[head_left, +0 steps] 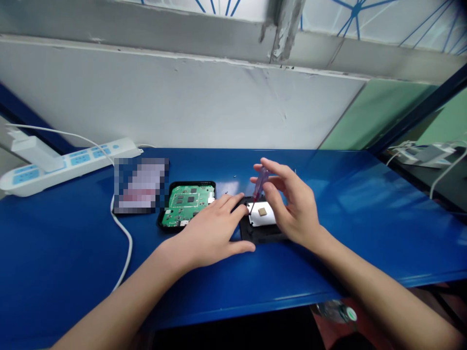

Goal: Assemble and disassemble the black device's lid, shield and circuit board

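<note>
My right hand (295, 209) grips a small screwdriver (260, 183) with a translucent purple handle. Its shaft slants down to the left edge of a white metal plate (258, 219), which has a tan square pad (262, 212) on it. The plate sits in a black plastic cover (251, 237), partly hidden under my right hand. My left hand (215, 226) lies with fingers stretched out, its fingertips and thumb on the cover's left side. Beyond that hand is a black case (215, 184) with a green circuit board (178, 204) inside, its lower right corner covered by my fingers.
Left of the case lies a phone (144, 187), its screen blurred out. A white power strip (80, 163) with a plugged-in adapter stands at the back left, its white cable (128, 243) crossing the blue table (365, 214). Tiny screws (234, 176) lie near the case. A bottle (335, 311) is below the edge.
</note>
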Motion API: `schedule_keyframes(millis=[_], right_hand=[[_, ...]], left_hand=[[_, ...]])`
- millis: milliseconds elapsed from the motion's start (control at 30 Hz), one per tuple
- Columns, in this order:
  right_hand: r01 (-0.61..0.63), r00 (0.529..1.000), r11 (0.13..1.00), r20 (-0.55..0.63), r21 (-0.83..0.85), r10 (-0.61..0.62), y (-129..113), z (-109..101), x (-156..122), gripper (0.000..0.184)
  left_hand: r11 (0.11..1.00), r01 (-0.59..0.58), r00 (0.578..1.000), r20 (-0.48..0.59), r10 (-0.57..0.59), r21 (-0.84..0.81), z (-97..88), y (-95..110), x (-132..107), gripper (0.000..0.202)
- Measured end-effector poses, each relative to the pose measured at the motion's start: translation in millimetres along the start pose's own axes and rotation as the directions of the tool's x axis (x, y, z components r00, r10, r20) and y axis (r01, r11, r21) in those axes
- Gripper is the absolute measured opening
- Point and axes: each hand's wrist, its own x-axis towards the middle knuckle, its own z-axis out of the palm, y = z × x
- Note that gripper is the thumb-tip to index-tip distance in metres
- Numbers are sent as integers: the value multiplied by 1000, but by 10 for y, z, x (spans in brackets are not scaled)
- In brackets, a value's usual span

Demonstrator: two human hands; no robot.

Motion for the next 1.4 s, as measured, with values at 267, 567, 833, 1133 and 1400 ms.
schedule_keyframes(millis=[267, 567, 833, 1133, 1400], right_hand=[[60, 998, 996, -4, -71, -60, 19, 7, 19, 57], [55, 998, 998, -16, -18, -55, -21, -14, 23, 43], [-27, 1000, 999, 16, 28, 27, 35, 34, 12, 50], [28, 999, 1000, -30, -10, -29, 53, 7, 38, 38], [-21, 995, 999, 99, 46, 16, 12, 26, 4, 57]], left_hand=[[1000, 8, 1000, 6, -8, 6, -2, 6, -5, 62], [999, -6, 1000, -2, 6, 38, 18, 0, 0, 67], [1000, -8, 1000, -1, 8, 24, 17, 4, -13, 62], [1000, 6, 1000, 15, -6, 25, -12, 27, -3, 62], [1000, -1, 1000, 17, 0, 31, 6, 20, 3, 65]])
